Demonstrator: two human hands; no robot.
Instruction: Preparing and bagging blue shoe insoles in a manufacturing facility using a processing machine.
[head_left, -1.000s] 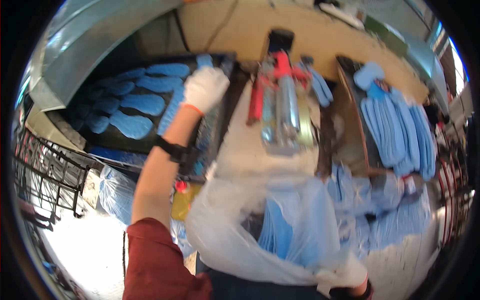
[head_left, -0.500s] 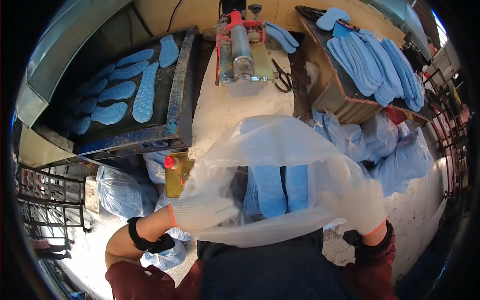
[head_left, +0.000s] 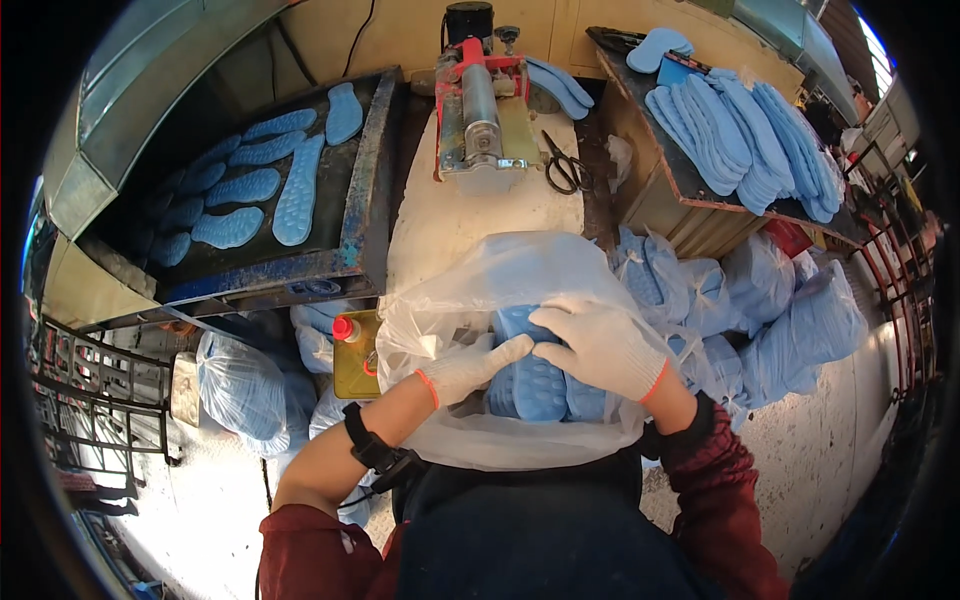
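A translucent white plastic bag (head_left: 470, 445) lies spread in front of me with its mouth toward me. Inside are blue insoles (head_left: 540, 388) with a bumpy upper surface, stacked side by side. My left hand (head_left: 465, 372), in a white knit glove, is at the left side of the stack. Its thumb stretches over the insoles, while its other fingers are mostly hidden. From the right, my right hand (head_left: 600, 348), gloved the same way, rests on the insoles with fingers apart. The two hands nearly meet over the stack.
A press-like machine (head_left: 482, 115) stands on the pale bench ahead, with black scissors (head_left: 566, 163) beside it. Loose insoles (head_left: 297, 190) lie on the left dark table; insole stacks (head_left: 708, 130) cover the right one. Filled bags (head_left: 810, 325) and a yellow can (head_left: 356, 360) stand below.
Both hands have let go of the bag's rim and moved inward onto the insoles. The bag's mouth has sagged and narrowed around them.
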